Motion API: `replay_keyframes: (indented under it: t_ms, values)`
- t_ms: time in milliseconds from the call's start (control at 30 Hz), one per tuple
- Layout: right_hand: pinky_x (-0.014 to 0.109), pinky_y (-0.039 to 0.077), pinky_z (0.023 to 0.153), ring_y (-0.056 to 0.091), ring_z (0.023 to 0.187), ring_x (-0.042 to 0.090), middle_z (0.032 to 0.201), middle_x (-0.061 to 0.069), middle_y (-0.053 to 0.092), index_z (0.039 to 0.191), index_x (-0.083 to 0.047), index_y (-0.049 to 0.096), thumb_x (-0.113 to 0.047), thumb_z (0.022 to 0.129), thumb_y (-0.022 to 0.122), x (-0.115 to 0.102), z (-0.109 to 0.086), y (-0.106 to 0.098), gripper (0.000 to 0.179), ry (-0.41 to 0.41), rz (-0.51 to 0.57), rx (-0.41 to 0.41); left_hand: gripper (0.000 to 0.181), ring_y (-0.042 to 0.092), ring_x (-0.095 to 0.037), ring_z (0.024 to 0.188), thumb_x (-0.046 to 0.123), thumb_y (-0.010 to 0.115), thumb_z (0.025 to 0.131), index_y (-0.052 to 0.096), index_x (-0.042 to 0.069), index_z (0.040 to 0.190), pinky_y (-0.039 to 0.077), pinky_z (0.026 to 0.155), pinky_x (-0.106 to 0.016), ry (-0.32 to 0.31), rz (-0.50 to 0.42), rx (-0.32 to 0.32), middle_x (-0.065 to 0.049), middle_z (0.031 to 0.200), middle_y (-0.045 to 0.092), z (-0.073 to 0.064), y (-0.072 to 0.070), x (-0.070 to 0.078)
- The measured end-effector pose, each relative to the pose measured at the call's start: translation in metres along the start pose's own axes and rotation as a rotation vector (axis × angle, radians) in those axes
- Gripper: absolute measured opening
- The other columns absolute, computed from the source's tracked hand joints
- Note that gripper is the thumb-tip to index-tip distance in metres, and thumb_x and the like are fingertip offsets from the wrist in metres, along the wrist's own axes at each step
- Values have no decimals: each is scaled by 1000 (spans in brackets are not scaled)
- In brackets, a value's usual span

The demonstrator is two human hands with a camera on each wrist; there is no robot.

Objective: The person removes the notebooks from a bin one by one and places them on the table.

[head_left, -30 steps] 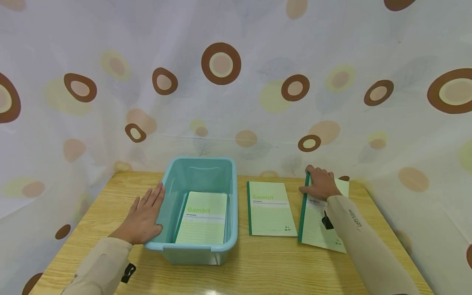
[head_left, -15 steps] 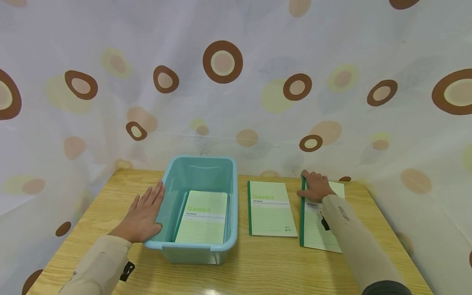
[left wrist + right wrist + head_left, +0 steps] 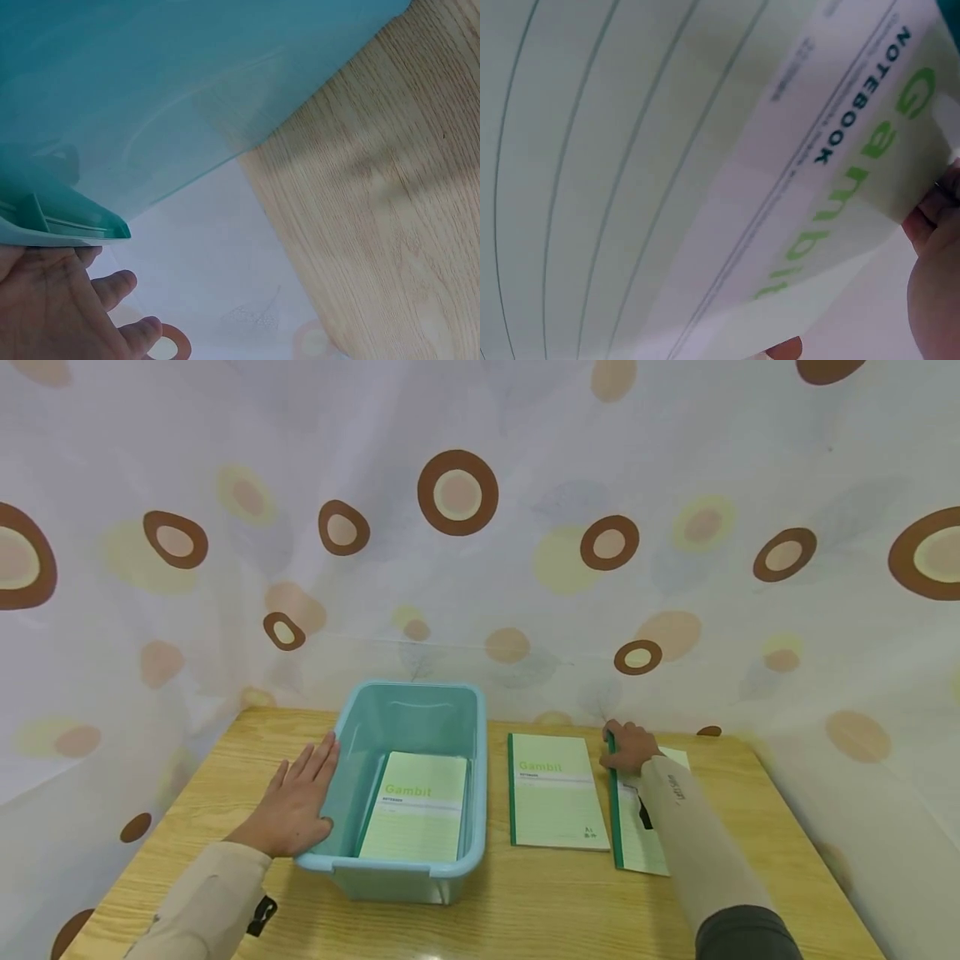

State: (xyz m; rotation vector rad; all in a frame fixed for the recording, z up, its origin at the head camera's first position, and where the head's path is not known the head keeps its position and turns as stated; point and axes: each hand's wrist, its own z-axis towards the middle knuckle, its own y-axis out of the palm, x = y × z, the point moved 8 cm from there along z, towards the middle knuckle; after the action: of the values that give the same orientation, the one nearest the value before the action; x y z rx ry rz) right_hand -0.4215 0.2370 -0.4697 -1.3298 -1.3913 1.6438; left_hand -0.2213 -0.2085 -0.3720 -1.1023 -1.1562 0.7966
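My left hand [image 3: 292,806] rests on the left rim of a light blue plastic bin [image 3: 416,714], its fingers straight. From below, the left wrist view shows the palm side of that hand [image 3: 60,307] against the rim. A pale green notebook [image 3: 420,814] with a dark green spine lies inside the bin. My right hand [image 3: 632,749] grips another such notebook [image 3: 641,843] by its upper left corner. In the right wrist view this notebook's cover [image 3: 667,150] fills most of the frame, with fingers at its top edge. The forearm hides part of its right side.
Between the bin and the held notebook, a third matching notebook [image 3: 558,802] lies on the wooden table [image 3: 555,910]. A white curtain [image 3: 517,468] with brown circles hangs behind the table and along both sides.
My right hand has carried its notebook a little to the left, so that it sits right beside the middle notebook. My left hand stays on the bin's rim.
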Motion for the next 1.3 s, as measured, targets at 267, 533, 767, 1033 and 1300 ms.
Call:
replay_keyframes:
  t_ms: [267, 533, 767, 1033, 1300]
  values:
    - [55, 42, 82, 51, 90, 36, 109, 25, 52, 119, 0, 52, -21, 86, 60, 9, 10, 16, 41, 74, 72, -70, 87, 12, -48, 142, 6, 53, 73, 16, -10, 150, 11, 107, -69, -11, 1, -8, -24, 158, 12, 0, 1, -1]
    - [60, 41, 88, 50, 109, 46, 122, 32, 48, 130, 4, 47, -19, 93, 55, 2, 6, 14, 44, 107, 174, -61, 86, 12, -48, 142, 7, 53, 73, 16, -10, 149, 11, 106, -70, -17, 2, -10, -24, 158, 12, 1, 1, -1]
    - [67, 34, 92, 49, 112, 48, 126, 33, 47, 130, 4, 47, -19, 92, 53, -11, 2, 0, 44, 100, 212, 27, 87, 12, -47, 142, 7, 54, 73, 16, -10, 149, 11, 107, -70, -20, 10, -13, -23, 158, 11, 1, 2, -2]
    - [59, 34, 98, 43, 119, 45, 131, 29, 43, 131, 3, 46, -17, 93, 53, -71, 2, -47, 44, 52, 403, 205, 87, 12, -47, 142, 8, 54, 72, 17, -10, 149, 11, 107, -69, -24, 20, -12, -23, 158, 12, 1, 3, -2]
    - [51, 41, 97, 48, 115, 34, 126, 17, 50, 125, -6, 50, -18, 90, 57, -184, 2, -90, 38, -117, 443, 181, 86, 11, -47, 143, 7, 53, 73, 16, -9, 150, 11, 107, -68, -21, 15, -15, -23, 158, 11, 2, 3, -2]
